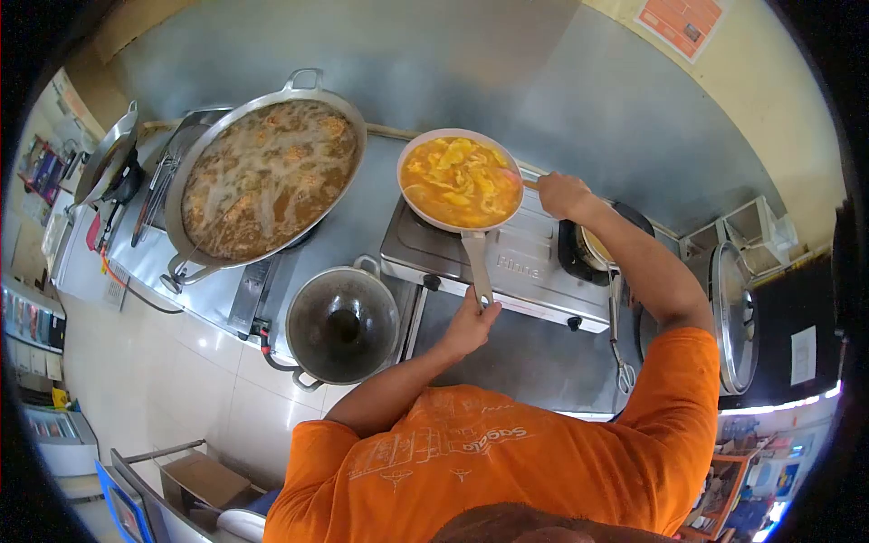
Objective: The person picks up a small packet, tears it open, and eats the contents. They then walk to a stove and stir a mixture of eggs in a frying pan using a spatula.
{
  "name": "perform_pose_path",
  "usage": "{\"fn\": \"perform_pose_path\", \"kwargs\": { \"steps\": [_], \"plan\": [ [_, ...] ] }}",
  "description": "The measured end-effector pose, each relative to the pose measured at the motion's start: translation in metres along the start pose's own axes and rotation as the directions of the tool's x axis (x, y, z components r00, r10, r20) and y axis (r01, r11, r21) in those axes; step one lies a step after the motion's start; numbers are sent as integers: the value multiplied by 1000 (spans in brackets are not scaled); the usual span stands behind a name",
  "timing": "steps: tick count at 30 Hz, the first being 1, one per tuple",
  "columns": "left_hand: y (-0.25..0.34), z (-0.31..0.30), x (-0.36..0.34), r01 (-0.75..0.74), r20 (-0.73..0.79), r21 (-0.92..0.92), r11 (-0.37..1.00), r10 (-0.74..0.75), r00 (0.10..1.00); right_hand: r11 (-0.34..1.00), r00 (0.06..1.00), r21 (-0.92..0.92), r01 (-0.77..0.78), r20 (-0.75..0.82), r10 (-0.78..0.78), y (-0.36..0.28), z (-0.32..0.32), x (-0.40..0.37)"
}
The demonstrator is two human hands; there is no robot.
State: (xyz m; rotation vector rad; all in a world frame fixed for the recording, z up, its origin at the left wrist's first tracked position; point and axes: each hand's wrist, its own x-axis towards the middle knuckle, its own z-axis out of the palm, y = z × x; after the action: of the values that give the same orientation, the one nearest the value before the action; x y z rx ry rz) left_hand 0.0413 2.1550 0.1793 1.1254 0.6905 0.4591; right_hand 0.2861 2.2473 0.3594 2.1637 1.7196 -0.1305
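Observation:
A light-coloured frying pan [405,193] sits over the near-left burner of a two-burner stove, full of yellow-orange egg-like liquid with folded, thickened pieces [457,176]. My left hand [466,328] is closed around the pan's long handle [477,262], which points toward my body. On the pan's right side, my right hand [563,196] grips a utensil with a light brown handle [530,185]. Its far end reaches into the egg mixture, so I cannot make out its exact shape.
Left of the stove is a large wok [358,149] of bubbling oil with frying pieces. An empty dark wok [339,312] stands nearer. A small pot [593,249] and tongs [623,362] are right. A metal wall panel [434,63] rises behind; a lidded pot [735,312] stands far right.

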Motion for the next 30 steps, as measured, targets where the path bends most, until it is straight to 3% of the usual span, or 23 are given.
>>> {"fn": "perform_pose_path", "kwargs": {
  "steps": [2,5,8,11,14,20,27,30],
  "plan": [
    [-3,-1,2,-11,-17,56,998,12,1000,998,998,6,62,14,-62,4,7,2],
    [3,-3,0,16,26,-13,1000,-16,1000,995,993,75,70,90,-77,4,4,-2],
    [0,-5,2,-20,22,26,999,19,1000,977,976,32,209,53,-211,22,28,21],
    [-1,-8,3,-23,52,38,999,21,998,964,966,83,251,-88,-244,23,14,5],
    [3,-9,2,3,43,81,997,-7,999,986,976,37,165,-153,-157,13,-14,-25],
    [9,-9,-3,20,23,96,995,-23,999,981,957,-98,165,-226,-184,-24,-56,-87],
    [10,-5,-3,19,30,52,998,-20,999,962,960,-41,271,-65,-273,-55,-14,-81],
    [4,-8,1,21,28,79,997,-24,999,967,962,-25,254,-93,-255,-57,10,-50]
  ]
}}
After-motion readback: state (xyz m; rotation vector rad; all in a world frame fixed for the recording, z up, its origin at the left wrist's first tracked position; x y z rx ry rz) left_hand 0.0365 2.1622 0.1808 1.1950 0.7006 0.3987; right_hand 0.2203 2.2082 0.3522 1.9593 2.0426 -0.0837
